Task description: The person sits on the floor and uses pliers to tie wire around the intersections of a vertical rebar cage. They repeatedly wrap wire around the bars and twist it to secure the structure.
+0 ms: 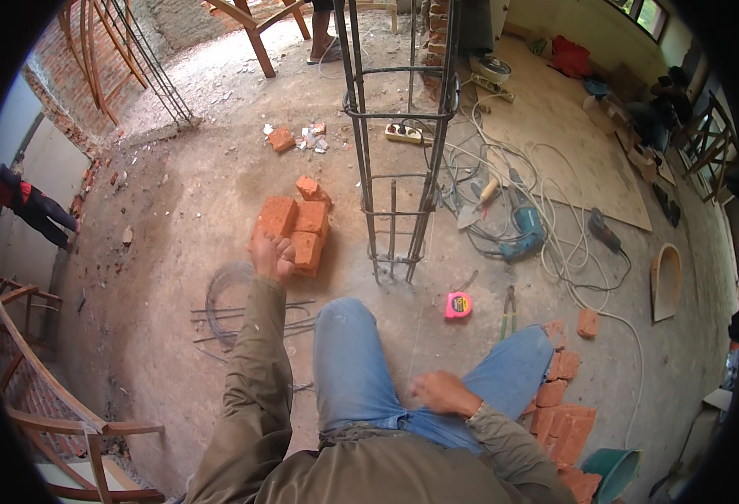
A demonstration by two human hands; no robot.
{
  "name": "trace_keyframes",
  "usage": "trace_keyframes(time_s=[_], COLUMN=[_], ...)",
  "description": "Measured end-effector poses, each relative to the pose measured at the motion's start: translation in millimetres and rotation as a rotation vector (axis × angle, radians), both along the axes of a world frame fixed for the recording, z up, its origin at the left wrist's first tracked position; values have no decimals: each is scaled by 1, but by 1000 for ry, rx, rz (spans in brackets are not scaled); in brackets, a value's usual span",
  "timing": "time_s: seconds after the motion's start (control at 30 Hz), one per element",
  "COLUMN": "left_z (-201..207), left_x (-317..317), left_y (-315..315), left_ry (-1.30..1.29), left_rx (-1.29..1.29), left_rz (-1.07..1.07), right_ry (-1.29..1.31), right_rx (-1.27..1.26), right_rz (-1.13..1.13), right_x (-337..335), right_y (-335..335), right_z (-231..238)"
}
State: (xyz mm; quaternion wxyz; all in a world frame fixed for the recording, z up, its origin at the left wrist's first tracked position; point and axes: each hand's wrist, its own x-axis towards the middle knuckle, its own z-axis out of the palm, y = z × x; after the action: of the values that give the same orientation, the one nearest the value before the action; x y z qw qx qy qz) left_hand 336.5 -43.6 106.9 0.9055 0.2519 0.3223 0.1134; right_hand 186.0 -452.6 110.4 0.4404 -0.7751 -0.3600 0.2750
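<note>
My left hand (273, 254) is closed at the near end of an orange brick (277, 215), the leftmost of a small pile. Other bricks (309, 217) stand against its right side, and a broken piece (312, 190) lies behind them. Above my lap, between my knees, my right hand (445, 392) has its fingers curled in; what they hold, if anything, is too small to make out. A thin pale line runs along the floor toward that hand. Ahead of me rises an upright cage of steel bars (394, 176), its foot on the concrete floor.
A pink tape measure (458, 306) and green-handled pincers (508, 312) lie before my right knee. Farther right are a teal drill (524, 235), a trowel (478, 206), an angle grinder (604, 230) and tangled cables. Coiled wire (228, 302) is at left; stacked bricks (564, 428) and a green bucket (613, 475) sit at right.
</note>
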Motion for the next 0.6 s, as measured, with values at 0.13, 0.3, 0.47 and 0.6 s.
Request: trace_keyframes(time_s=[0.13, 0.3, 0.47, 0.6], left_z=[3, -5, -4, -7], left_x=[3, -8, -8, -21], left_y=[2, 9, 18, -8], left_ry=[78, 58, -151, -90], left_rx=[138, -91, -43, 12], left_rz=[49, -4, 123, 191], right_ry=[1169, 343, -41, 45], right_rx=[337, 301, 11, 98], right_rz=[-26, -827, -542, -623], right_x=[-3, 34, 11, -1], right_y=[-17, -24, -3, 13], right_z=[26, -8, -41, -30])
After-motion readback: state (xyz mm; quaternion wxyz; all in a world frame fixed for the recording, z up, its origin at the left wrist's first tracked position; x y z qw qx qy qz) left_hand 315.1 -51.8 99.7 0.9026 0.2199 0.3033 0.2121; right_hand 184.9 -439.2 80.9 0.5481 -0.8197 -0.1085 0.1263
